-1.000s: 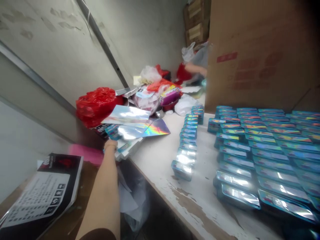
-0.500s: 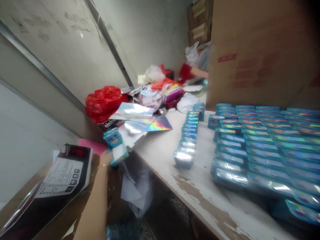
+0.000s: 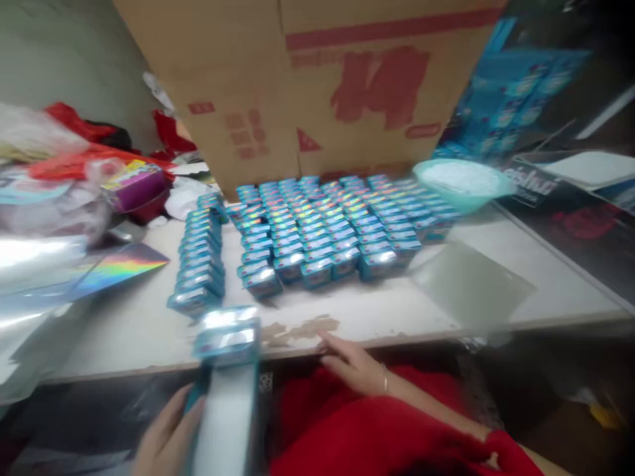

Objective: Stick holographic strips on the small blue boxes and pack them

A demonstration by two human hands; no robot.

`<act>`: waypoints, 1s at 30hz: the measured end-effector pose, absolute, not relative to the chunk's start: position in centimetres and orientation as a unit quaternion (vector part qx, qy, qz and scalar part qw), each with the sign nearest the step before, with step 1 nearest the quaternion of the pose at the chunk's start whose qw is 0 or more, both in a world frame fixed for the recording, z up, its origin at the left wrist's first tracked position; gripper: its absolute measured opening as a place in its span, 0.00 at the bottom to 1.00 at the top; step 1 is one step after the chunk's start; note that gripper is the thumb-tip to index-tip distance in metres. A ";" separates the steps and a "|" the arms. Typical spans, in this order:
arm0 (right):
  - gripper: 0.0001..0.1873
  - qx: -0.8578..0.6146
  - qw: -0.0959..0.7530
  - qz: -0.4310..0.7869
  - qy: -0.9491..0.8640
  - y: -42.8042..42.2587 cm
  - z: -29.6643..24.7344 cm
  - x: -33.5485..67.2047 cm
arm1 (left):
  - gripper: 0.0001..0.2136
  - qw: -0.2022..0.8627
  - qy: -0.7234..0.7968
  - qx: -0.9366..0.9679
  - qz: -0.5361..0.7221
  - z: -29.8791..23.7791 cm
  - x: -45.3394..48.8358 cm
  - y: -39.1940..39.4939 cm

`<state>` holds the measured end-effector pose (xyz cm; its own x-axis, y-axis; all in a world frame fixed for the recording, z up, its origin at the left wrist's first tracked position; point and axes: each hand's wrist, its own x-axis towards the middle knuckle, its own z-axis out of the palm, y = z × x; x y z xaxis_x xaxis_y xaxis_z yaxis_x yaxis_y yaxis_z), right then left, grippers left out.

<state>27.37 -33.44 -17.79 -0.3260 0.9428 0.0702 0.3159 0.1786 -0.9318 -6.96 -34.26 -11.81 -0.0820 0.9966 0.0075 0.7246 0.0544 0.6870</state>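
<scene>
My left hand (image 3: pixel 171 430), at the lower left, is closed around small teal boxes (image 3: pixel 229 413). Their shiny printed ends point toward the table and a white side faces up; blur hides how many there are. Past the table's front edge, my right hand (image 3: pixel 352 365) lies just over my red clothing, fingers stretched out and nothing in them. Rows of similar teal boxes (image 3: pixel 317 248) stand close together on the white table (image 3: pixel 347 297). A separate single row (image 3: pixel 198 264) of them runs along their left side.
A big cardboard carton (image 3: pixel 307 86) rises behind the rows. At right are a pale green bowl (image 3: pixel 464 185), a translucent sheet (image 3: pixel 471 284) and a black printed package (image 3: pixel 570 218). Shiny holographic sheets (image 3: pixel 114 268), bags and a purple box (image 3: pixel 136 188) crowd the left.
My view has swung right, from the left side to the table's middle. The teal boxes in my left hand have come over to the table's front edge. My right hand has come into view.
</scene>
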 end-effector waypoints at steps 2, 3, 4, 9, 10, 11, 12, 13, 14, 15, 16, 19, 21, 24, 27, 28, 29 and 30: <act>0.40 -0.443 0.355 0.523 -0.635 -35.3 -16.9 26.4 | 0.20 0.329 0.622 0.665 0.249 -13.3 -1.6 -32.7; 0.44 -0.458 0.365 0.535 -0.609 -36.3 -16.8 26.7 | 0.20 0.359 0.583 0.689 0.240 -13.8 1.2 -31.9; 0.46 -0.487 0.380 0.530 -0.581 -37.2 -16.9 27.2 | 0.19 0.373 0.544 0.714 0.235 -14.1 4.0 -31.2; 0.40 -0.625 0.494 0.375 -0.473 -40.4 -19.1 32.8 | 0.15 0.380 0.413 0.795 0.232 -16.0 15.9 -29.7; 0.39 -0.638 0.502 0.342 -0.473 -40.7 -19.7 34.1 | 0.14 0.375 0.406 0.805 0.216 -16.3 17.6 -29.7; 0.39 -0.647 0.503 0.310 -0.481 -40.9 -20.2 35.3 | 0.14 0.368 0.401 0.818 0.188 -16.5 19.0 -29.6; 0.39 -0.652 0.501 0.281 -0.495 -40.9 -20.7 36.4 | 0.14 0.356 0.393 0.834 0.152 -16.5 20.1 -29.4; 0.39 -0.654 0.497 0.255 -0.511 -40.8 -21.2 37.4 | 0.13 0.337 0.385 0.851 0.116 -16.3 21.1 -29.1; 0.39 -0.653 0.492 0.232 -0.526 -40.6 -21.7 38.3 | 0.13 0.311 0.378 0.868 0.089 -15.8 21.9 -28.5; 0.38 -0.654 0.486 0.212 -0.539 -40.3 -22.1 39.1 | 0.13 0.281 0.371 0.881 0.079 -15.2 22.6 -27.7; 0.38 -0.657 0.480 0.197 -0.548 -39.9 -22.4 39.7 | 0.13 0.250 0.365 0.892 0.090 -14.4 23.2 -26.7; 0.37 -0.679 0.462 0.161 -0.547 -38.7 -23.0 41.0 | 0.16 0.121 0.346 0.909 0.198 -11.8 25.6 -22.6; 0.36 -0.700 0.452 0.142 -0.535 -38.0 -23.0 41.5 | 0.22 0.024 0.330 0.917 0.222 -10.7 27.5 -19.6; 0.34 -0.724 0.437 0.122 -0.519 -37.2 -22.7 41.8 | 0.33 -0.063 0.323 0.935 0.131 -10.6 30.1 -16.1; 0.33 -0.739 0.427 0.116 -0.509 -37.0 -22.1 41.8 | 0.34 -0.093 0.325 0.940 0.040 -11.4 31.6 -14.9; 0.33 -0.741 0.424 0.118 -0.507 -37.0 -21.8 41.7 | 0.33 -0.101 0.326 0.940 0.031 -11.7 31.7 -15.1; 0.32 -0.742 0.422 0.124 -0.506 -37.1 -21.6 41.7 | 0.33 -0.108 0.324 0.939 0.031 -11.9 31.8 -15.4; 0.31 -0.742 0.421 0.132 -0.505 -37.2 -21.4 41.7 | 0.32 -0.114 0.319 0.940 0.038 -12.1 31.8 -15.8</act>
<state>41.68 -37.15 -21.42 0.4544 0.8606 0.2301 0.6385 -0.1346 -0.7577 31.79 -15.82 -12.07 0.7940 0.5904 0.1449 0.6080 -0.7708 -0.1904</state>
